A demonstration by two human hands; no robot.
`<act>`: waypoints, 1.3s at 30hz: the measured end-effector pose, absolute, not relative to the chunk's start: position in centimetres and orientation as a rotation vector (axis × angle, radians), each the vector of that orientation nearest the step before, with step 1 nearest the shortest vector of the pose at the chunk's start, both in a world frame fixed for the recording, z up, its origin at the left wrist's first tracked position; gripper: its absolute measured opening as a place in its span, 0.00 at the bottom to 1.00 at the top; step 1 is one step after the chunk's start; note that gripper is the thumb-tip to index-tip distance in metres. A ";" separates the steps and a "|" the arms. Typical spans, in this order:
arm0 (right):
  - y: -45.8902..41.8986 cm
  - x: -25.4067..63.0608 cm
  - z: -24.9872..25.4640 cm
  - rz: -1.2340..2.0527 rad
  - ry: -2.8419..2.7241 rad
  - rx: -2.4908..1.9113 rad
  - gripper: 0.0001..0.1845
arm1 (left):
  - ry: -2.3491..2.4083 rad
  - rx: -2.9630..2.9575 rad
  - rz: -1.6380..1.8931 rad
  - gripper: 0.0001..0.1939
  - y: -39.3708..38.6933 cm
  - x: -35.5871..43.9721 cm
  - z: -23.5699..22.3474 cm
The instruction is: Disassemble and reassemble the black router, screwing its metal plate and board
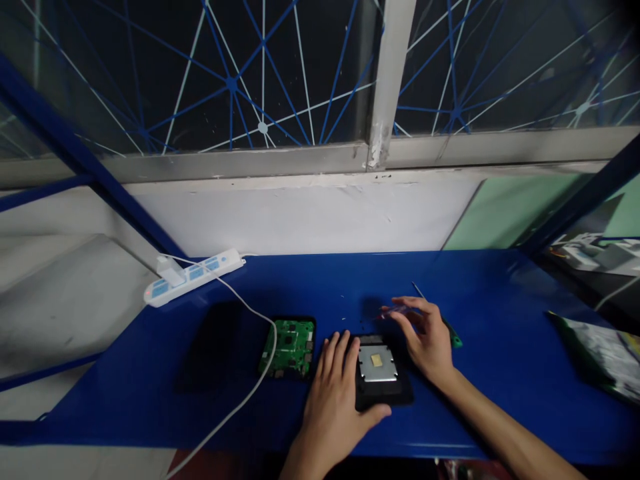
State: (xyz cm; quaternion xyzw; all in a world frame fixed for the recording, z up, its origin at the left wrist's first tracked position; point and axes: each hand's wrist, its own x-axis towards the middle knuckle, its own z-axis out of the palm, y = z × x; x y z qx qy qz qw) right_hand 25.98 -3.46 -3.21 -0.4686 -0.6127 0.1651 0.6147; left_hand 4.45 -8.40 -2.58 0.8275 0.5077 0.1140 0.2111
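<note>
My left hand (pixel 334 400) lies with fingers stretched out along the left side of a black cover (pixel 384 395), its thumb by the near edge. A silver metal plate (pixel 377 373) with a small tan pad (pixel 376 360) sits in the cover. Beyond the cover's far right corner, my right hand (pixel 428 337) pinches a small, clear reddish piece (pixel 395 311), too blurred to name exactly. Partly hidden behind that hand is a screwdriver with a green handle (pixel 455 335). Left of my left hand, a green circuit board (pixel 289 347) rests in a black case.
A white power strip (pixel 200 272) with a plug in it stands at the back left of the blue table (pixel 320 280). Its white cable (pixel 235 410) crosses the circuit board. A silvery bag (pixel 605 353) lies at the right. Blue frame posts flank the table.
</note>
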 end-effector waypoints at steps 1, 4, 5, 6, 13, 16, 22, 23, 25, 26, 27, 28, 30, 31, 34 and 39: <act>-3.5 25.9 -3.1 0.379 -1.415 -1.078 0.14 | 1.408 2.298 0.320 0.54 -8.4 4.4 -2.5; -3.5 25.9 -3.2 0.374 -1.423 -1.089 0.15 | 1.402 2.302 0.344 0.54 -8.4 4.4 -2.6; -3.5 26.0 -3.3 0.374 -1.424 -1.092 0.14 | 1.402 2.305 0.350 0.54 -8.4 4.4 -2.7; -3.5 26.0 -3.4 0.376 -1.424 -1.095 0.14 | 1.402 2.308 0.352 0.54 -8.4 4.4 -2.7; -3.5 26.0 -3.5 0.380 -1.414 -1.106 0.15 | 1.389 2.309 0.355 0.54 -8.3 4.3 -2.7; -3.5 25.9 -3.1 0.356 -1.419 -1.101 0.15 | 1.390 2.297 0.340 0.54 -8.3 4.4 -2.5; -3.5 26.1 -3.1 0.339 -1.380 -1.102 0.17 | 1.413 2.257 0.343 0.53 -8.4 4.4 -2.3; -3.5 26.2 -3.1 0.342 -1.359 -1.104 0.17 | 1.417 2.258 0.353 0.53 -8.4 4.4 -2.4; -3.5 26.5 -3.1 0.369 -1.309 -1.109 0.17 | 1.428 2.267 0.376 0.52 -8.5 4.4 -2.5; -3.5 26.7 -3.0 0.392 -1.279 -1.112 0.17 | 1.434 2.275 0.385 0.51 -8.5 4.4 -2.5; -3.5 26.8 -2.8 0.416 -1.247 -1.112 0.16 | 1.440 2.284 0.395 0.51 -8.5 4.4 -2.6; -3.4 27.0 -2.6 0.438 -1.214 -1.110 0.16 | 1.446 2.294 0.406 0.50 -8.6 4.5 -2.7; -3.2 27.3 -2.0 0.476 -1.149 -1.096 0.16 | 1.456 2.315 0.441 0.49 -8.8 4.4 -2.8; -3.2 27.5 -1.7 0.498 -1.121 -1.083 0.16 | 1.459 2.325 0.466 0.48 -8.9 4.4 -2.9; -3.1 27.9 -0.9 0.577 -1.065 -1.046 0.16 | 1.442 2.378 0.552 0.47 -9.3 4.3 -3.0; -4.1 28.4 -0.7 0.690 -1.026 -1.048 0.16 | 1.367 2.515 0.717 0.33 -9.6 4.6 -2.3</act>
